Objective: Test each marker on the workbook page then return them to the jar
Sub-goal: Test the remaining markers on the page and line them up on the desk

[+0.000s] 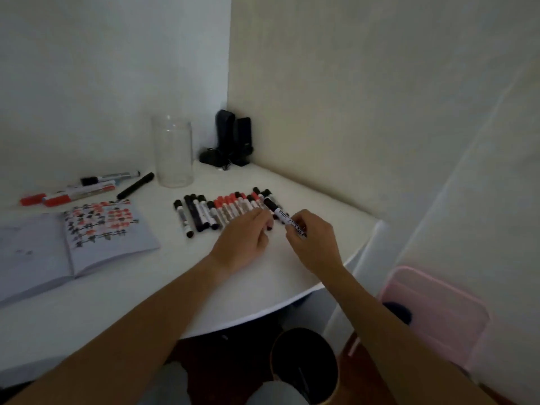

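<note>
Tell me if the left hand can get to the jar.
Probably yes: the left hand rests on the marker row, and only bare table lies between it and the jar.

Two bare forearms are seen reaching in from the lower edge, with no sleeves, watch or jewellery worn on them. The left hand (244, 241) and right hand (314, 244) are ungloved. Light grey trouser fabric (172, 384) is seen over the knees below.
</note>
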`<state>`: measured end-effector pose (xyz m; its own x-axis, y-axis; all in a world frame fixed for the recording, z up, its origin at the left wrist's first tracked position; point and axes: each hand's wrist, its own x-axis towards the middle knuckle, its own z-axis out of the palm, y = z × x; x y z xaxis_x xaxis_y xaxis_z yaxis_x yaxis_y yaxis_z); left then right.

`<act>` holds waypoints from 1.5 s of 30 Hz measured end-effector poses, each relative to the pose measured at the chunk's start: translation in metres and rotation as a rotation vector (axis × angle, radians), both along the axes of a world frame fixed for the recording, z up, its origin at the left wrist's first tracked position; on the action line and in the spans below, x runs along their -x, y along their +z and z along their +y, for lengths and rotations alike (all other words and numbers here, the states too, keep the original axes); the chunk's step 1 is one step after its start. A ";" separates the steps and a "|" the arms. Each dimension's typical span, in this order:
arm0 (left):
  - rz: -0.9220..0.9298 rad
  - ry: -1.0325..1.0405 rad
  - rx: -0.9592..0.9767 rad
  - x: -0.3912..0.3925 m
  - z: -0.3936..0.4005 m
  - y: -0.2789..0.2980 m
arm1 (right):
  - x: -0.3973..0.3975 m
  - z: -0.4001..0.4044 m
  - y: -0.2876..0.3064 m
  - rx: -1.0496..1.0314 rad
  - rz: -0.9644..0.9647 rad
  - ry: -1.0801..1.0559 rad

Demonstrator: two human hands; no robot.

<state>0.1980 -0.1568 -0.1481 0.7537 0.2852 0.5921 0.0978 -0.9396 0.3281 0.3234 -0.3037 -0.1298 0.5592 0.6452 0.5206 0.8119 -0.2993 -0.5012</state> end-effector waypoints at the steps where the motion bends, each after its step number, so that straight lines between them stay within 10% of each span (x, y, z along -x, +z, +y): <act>1: 0.033 -0.063 0.009 -0.017 -0.013 -0.004 | -0.011 -0.018 -0.002 -0.001 0.019 -0.036; 16: 0.260 -0.124 0.117 -0.112 -0.084 -0.016 | -0.106 -0.160 -0.062 0.047 0.288 -0.574; 29: 0.195 -0.161 0.222 -0.111 -0.077 -0.017 | -0.078 -0.113 -0.200 0.431 0.560 -0.323; 38: 0.151 -0.134 0.264 -0.104 -0.081 -0.014 | -0.087 -0.118 -0.090 -0.184 0.255 -0.542; 45: 0.013 -0.047 0.314 -0.068 -0.064 -0.010 | -0.068 -0.047 0.005 -0.234 0.037 -0.145</act>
